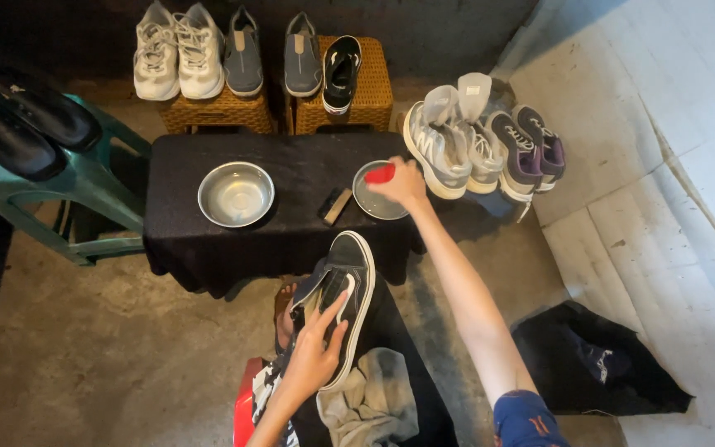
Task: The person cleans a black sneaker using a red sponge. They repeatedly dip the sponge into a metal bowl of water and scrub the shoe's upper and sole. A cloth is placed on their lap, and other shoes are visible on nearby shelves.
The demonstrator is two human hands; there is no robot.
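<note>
Left hand (312,356): clasps a black sneaker (343,285) with white sole, held just off the near edge of the black-draped table (208,236) | right hand (400,182): closed around a red brush (381,173) over the small metal bowl (370,199) at the table's right edge | larger metal bowl (235,194) mid-table.

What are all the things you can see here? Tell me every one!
Black sneaker: one, black with white sole, on the lap.
Red object: one, red, over the right bowl.
Metal bowls: two, silver, on the table.
Brush: one, dark and tan, between the bowls.
Table: one, black-draped, in front.
Wicker stools: two, tan, behind, carrying shoes.
Grey sneakers: several, right of the table.
Teal chair: one, left, bearing black shoes.
Grey cloth: one, on the lap.
Left hand: holds the sneaker.
Right hand: grips the red object.
</note>
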